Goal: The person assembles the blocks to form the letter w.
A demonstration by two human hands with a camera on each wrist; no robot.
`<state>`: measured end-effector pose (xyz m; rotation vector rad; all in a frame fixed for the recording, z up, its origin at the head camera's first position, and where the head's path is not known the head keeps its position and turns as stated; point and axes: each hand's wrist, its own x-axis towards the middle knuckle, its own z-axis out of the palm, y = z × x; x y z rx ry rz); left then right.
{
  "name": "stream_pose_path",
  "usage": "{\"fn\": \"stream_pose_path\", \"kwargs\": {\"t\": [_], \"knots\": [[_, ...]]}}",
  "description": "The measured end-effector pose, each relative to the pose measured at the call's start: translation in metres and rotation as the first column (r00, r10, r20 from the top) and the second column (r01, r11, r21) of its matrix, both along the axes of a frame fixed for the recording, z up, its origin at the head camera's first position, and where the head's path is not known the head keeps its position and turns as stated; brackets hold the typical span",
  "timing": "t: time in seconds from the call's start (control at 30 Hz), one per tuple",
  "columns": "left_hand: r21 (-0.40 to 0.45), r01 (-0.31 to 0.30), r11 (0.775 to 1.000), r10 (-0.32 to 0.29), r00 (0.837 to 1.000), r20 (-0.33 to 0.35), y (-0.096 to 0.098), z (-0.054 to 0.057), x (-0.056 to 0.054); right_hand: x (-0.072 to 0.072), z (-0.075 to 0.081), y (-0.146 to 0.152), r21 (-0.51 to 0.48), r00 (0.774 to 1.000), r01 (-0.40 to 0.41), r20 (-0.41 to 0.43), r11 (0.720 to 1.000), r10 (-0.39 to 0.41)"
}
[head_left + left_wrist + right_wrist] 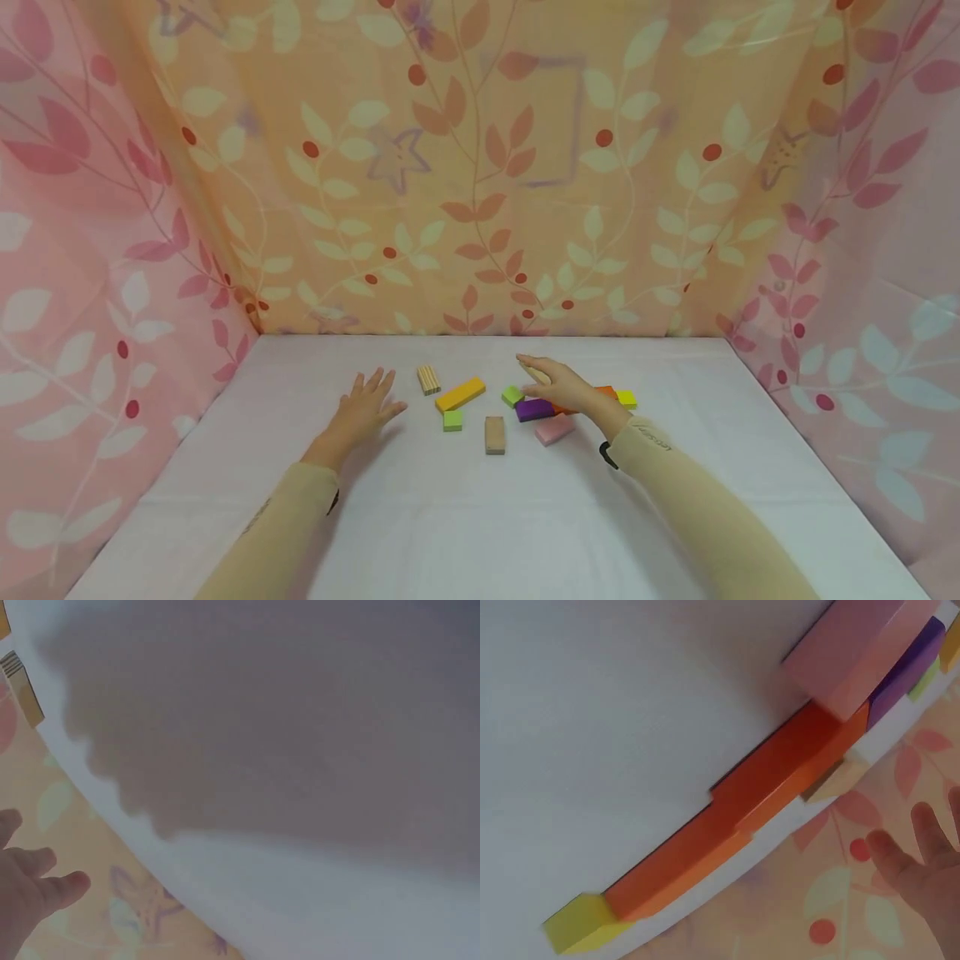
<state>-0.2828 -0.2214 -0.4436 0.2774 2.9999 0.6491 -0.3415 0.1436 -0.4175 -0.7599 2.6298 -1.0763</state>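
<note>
My left hand (363, 410) hovers over the table with its fingers spread, left of a striped wooden block (428, 380); it holds nothing. Over the cluster at right, my right hand (570, 390) stretches out with straight fingers. Beside those fingers in the head view is a plain wooden block (536, 374); the right wrist view shows this wooden block (835, 779) apart from the fingers. Under and around the right hand lie a purple block (533, 410), a pink block (554, 430), two orange blocks (787, 761), partly hidden in the head view, and a yellow block (626, 400).
Between the hands lie a yellow-orange block (460, 394), a green block (452, 421), another green block (512, 396) and a plain wooden block (494, 436). White cloth covers the table (450, 525). Patterned curtains (480, 167) stand at the back and both sides.
</note>
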Motion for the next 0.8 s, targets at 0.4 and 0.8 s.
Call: {"fn": "stream_pose_path", "kwargs": {"t": [0.4,0.8], "knots": [[-0.048,0.068,0.997,-0.066,0.997,0.035,0.027,0.0,-0.04,-0.017,-0.019,-0.056,0.303,0.976,-0.088,-0.164,0.949,0.143],[-0.016,0.003,1.0,-0.002,0.995,0.098,0.048,0.001,-0.064,-0.028,-0.031,-0.088,0.427,0.982,-0.036,-0.151,0.903,0.11]]}}
